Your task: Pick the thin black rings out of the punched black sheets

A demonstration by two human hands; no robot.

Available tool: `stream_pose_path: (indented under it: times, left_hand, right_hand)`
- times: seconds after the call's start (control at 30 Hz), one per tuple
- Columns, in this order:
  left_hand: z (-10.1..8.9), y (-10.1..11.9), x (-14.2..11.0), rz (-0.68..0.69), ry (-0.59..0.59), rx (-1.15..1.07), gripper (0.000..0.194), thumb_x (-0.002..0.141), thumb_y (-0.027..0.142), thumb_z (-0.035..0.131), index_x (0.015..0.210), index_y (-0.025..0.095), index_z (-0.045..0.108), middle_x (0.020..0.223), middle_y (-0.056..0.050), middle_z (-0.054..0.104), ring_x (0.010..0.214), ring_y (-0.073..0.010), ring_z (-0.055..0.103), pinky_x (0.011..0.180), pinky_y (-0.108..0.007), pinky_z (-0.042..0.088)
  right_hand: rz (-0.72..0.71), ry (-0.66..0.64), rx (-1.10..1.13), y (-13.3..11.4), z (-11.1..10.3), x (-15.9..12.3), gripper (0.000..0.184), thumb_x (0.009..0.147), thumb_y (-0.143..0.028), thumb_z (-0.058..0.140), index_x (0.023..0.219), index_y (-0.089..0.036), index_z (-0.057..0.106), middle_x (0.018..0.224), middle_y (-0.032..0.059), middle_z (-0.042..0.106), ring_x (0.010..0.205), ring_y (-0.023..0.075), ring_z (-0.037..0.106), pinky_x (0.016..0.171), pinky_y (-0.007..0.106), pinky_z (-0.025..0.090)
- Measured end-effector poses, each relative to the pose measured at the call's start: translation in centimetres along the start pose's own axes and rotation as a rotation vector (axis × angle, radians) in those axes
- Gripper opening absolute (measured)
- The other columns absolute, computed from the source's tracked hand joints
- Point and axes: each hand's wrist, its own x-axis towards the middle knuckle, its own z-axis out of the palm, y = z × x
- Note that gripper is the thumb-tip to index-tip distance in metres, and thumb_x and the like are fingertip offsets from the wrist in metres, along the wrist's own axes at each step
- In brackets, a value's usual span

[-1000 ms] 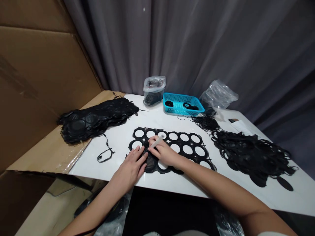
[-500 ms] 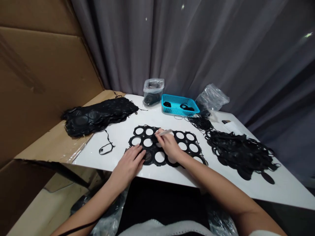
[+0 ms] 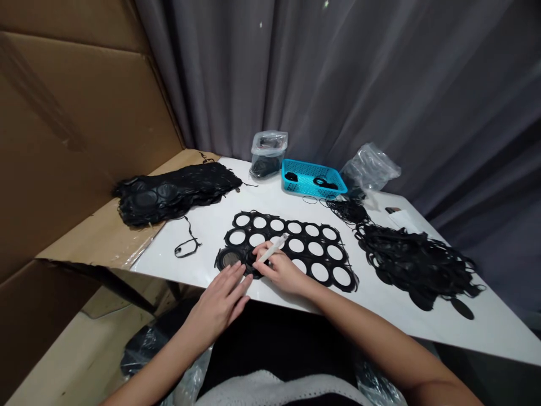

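A black rubber-like sheet (image 3: 304, 260) with rows of round holes lies flat in front of me. Most holes show the white table beneath; a dark round disc (image 3: 230, 259) fills the one at the near left corner. My left hand (image 3: 224, 290) rests with fingers stretched out over the sheet's near left edge. Between the fingers of my right hand (image 3: 276, 269) is a slim whitish pen-like tool (image 3: 274, 248), held at a slant. Its lower end is hidden by my fingers, close to the holes right of the dark disc.
A stack of black sheets (image 3: 181, 192) lies at the left on cardboard. Black scraps (image 3: 418, 265) are heaped at the right. At the back stand a clear tub (image 3: 269, 153), a blue basket (image 3: 313, 187) and a plastic bag (image 3: 369, 169). A thin black loop (image 3: 187, 248) lies left of the sheet.
My right hand has come nearer and to the left with the pen-like tool, from the sheet's far rows to its near row. My left hand has shifted slightly toward me.
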Motion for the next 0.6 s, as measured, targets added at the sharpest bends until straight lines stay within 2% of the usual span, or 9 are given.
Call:
stream_pose_path:
  times: [0.27, 0.5, 0.6]
  left_hand:
    - [-0.3, 0.0, 0.2, 0.026, -0.008, 0.018, 0.035, 0.101, 0.023, 0.051, 0.134, 0.016, 0.058, 0.142, -0.016, 0.058, 0.135, -0.0281, 0.053, 0.109, -0.045, 0.048]
    - [0.0, -0.3, 0.2, -0.002, -0.027, 0.01, 0.037, 0.098, 0.022, 0.053, 0.134, 0.019, 0.059, 0.142, -0.017, 0.056, 0.139, -0.0334, 0.047, 0.108, -0.051, 0.046]
    - [0.2, -0.4, 0.2, 0.012, -0.032, 0.019, 0.035, 0.098, 0.021, 0.053, 0.131, 0.018, 0.059, 0.141, -0.017, 0.057, 0.138, -0.0342, 0.047, 0.107, -0.052, 0.047]
  right_hand:
    - [-0.024, -0.025, -0.071, -0.2, -0.2, 0.0, 0.018, 0.097, -0.022, 0.054, 0.079, -0.021, 0.052, 0.102, 0.0054, 0.057, 0.11, 0.0212, 0.054, 0.098, 0.036, 0.042]
    - [-0.106, -0.014, -0.391, -0.2, 1.4, -0.8, 0.013, 0.099, -0.016, 0.046, 0.096, -0.021, 0.057, 0.121, 0.0116, 0.056, 0.115, 0.0249, 0.049, 0.095, 0.038, 0.045]
    - [-0.051, 0.116, -0.39, 0.5, 0.1, 0.1, 0.017, 0.1, -0.016, 0.04, 0.093, -0.021, 0.055, 0.101, 0.0076, 0.061, 0.095, 0.0222, 0.054, 0.083, 0.035, 0.047]
